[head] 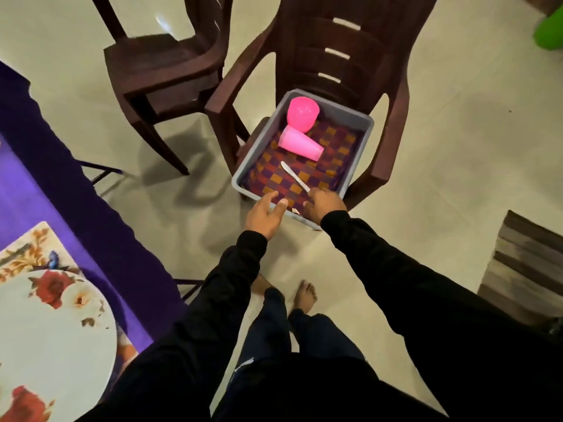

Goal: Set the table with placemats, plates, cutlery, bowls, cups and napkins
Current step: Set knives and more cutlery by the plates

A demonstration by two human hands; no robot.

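Note:
A grey bin [344, 114] rests on the seat of a brown plastic chair [341, 47]. Inside lie a checked cloth [283, 181], a pink bowl [303, 113] and a pink cup [300, 145] on its side. My right hand [324, 206] is closed around the handle of a metal knife [294, 175], whose blade points into the bin. A second piece of metal shows just under that hand. My left hand [265, 215] hovers at the bin's near rim, fingers apart, holding nothing. At lower left a floral plate [51, 330] sits on a floral placemat [24, 248].
The table with a purple cloth [36, 184] runs along the left. A second brown chair [164, 65] stands behind it. A striped mat [524, 266] lies on the pale tiled floor at right, and a green object [550, 32] at top right. My bare feet are below the bin.

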